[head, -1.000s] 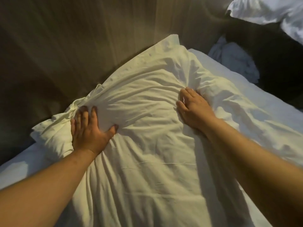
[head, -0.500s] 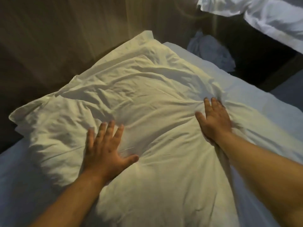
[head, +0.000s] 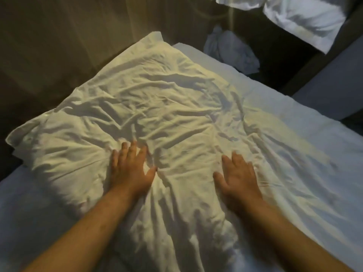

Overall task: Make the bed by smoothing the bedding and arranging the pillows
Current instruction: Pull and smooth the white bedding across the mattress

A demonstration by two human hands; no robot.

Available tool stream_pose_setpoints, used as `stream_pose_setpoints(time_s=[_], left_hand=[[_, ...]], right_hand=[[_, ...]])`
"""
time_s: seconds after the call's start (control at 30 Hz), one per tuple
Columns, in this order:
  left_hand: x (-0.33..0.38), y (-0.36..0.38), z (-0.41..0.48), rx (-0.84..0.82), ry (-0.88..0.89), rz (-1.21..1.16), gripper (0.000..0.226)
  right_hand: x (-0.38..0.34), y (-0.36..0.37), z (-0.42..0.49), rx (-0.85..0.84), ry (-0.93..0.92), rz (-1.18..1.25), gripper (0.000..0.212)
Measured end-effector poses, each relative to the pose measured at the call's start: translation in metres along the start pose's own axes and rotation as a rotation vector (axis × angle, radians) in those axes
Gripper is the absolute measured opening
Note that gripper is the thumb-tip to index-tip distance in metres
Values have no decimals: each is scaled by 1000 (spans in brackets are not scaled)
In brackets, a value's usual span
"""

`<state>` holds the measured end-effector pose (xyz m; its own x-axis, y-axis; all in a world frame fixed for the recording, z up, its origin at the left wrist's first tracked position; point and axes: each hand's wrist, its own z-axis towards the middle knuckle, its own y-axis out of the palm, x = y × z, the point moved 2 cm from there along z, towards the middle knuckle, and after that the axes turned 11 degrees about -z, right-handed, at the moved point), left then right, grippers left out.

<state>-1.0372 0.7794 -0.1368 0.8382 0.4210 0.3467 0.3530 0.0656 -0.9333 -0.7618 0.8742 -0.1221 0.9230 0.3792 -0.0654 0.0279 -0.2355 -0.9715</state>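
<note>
Pillow [head: 157, 107] in a creased white case lies across the centre of the frame on a bed's white sheet [head: 314, 146], both hands flat on it.
Its cover is heavily wrinkled, one corner pointing to the top centre and another at the left edge, against a brown wall [head: 68, 46]. The left hand [head: 130, 171] rests lower middle with fingers straight and spread; the right hand [head: 238, 177], likewise flat and gripping nothing, lies beside it. A crumpled pale cloth [head: 229, 50] sits at upper right, below another white pillow [head: 302, 18].

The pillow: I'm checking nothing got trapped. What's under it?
White sheet shows around the pillow; left hand and right hand press on top. Directly beneath is covered.
</note>
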Motion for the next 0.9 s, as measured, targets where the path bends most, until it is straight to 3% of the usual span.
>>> stream_pose_setpoints(time_s=[0.1, 0.23, 0.4, 0.67, 0.9], left_hand=[[37, 17, -44, -67, 248, -66, 82], [41, 43, -53, -141, 162, 90, 97], [51, 69, -31, -146, 132, 187, 98], [45, 94, -22, -23, 165, 153, 91], [45, 99, -17, -12, 158, 121, 92]], right_hand=[[18, 18, -54, 52, 94, -115, 77], [28, 45, -36, 73, 199, -26, 80], [38, 74, -1, 95, 148, -84, 85], [38, 89, 8, 167, 126, -72, 89], [39, 92, 10, 223, 105, -70, 88]])
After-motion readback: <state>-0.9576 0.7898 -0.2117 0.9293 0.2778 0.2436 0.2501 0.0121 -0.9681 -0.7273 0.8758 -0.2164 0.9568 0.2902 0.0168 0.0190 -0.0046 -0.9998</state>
